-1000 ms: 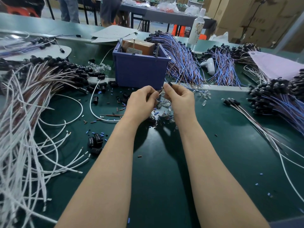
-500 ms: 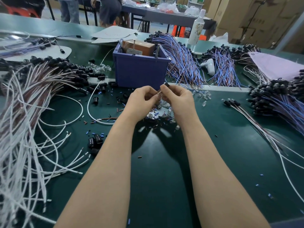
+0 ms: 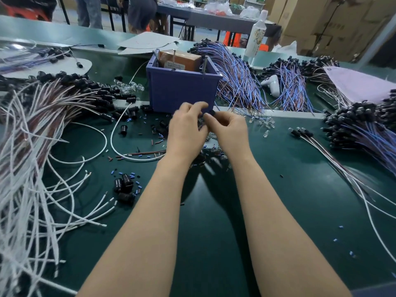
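Honestly, that black socket (image 3: 212, 113) looks light, hard and easy to drop; right hand (image 3: 230, 133) pinches its sides above the worktop (image 3: 300, 189), left hand (image 3: 186, 131) is blurred beside it, can't tell its grip

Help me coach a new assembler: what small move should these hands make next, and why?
Probably bring the left hand onto the small black cap that the right hand pinches, to steady it. The cap sits at the right fingertips, and the left fingers hover blurred beside it.
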A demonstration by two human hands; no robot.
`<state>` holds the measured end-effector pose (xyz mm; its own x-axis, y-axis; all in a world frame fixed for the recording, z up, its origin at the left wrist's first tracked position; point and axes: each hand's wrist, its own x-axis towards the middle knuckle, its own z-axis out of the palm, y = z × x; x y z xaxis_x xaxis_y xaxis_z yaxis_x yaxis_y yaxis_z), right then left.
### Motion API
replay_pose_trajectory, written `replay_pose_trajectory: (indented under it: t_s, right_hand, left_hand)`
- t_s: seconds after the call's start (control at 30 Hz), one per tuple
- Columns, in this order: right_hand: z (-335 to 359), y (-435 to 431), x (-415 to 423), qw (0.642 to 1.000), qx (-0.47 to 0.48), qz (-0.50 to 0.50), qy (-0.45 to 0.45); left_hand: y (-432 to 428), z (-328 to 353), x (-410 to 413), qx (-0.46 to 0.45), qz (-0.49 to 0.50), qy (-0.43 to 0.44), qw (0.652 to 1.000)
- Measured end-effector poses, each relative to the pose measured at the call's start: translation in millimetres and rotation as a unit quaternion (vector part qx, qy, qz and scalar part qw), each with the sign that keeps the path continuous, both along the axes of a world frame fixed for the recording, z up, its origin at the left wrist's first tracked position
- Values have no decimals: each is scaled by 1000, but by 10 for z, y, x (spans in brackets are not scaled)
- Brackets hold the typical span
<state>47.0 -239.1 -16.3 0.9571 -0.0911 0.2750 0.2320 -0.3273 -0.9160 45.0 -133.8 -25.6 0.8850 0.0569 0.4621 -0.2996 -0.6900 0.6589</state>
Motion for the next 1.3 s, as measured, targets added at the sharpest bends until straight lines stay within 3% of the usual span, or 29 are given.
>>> replay_pose_trajectory:
  t_s: [0.1,0.23,0.47,0.63,0.87,1.0,1.13,1.3]
  right_hand:
    - [25,20,-30,999,-34,24,1]
    - [19,-31,15,1000,-6,-11,2]
    - [10,-74,20,999,39,-28,-8]
    - [32,-52,14,999,35,-16,-15]
    - [73,11,-41,997,-71,7,-26]
    - [51,74,-52,993,-108,-15,-34]
    - [32,23,-22,997,-52,-51,-27]
    - [17,20,-17,999,40,-22,0]
  left_hand:
    - [-8,-31,-11,-75,-21,-16,997]
    - [5,-71,-5,-166,-29,-20,985]
    - [39,-112,29,-215,-44,-16,975]
    - [37,-118,27,-215,-48,-9,975]
    - [36,-101,18,-205,-41,-1,978]
    - [21,-71,-1,-150,-31,3,988]
    - [56,-60,39,-83,-12,-1,996]
    - [39,-43,29,-69,-17,10,997]
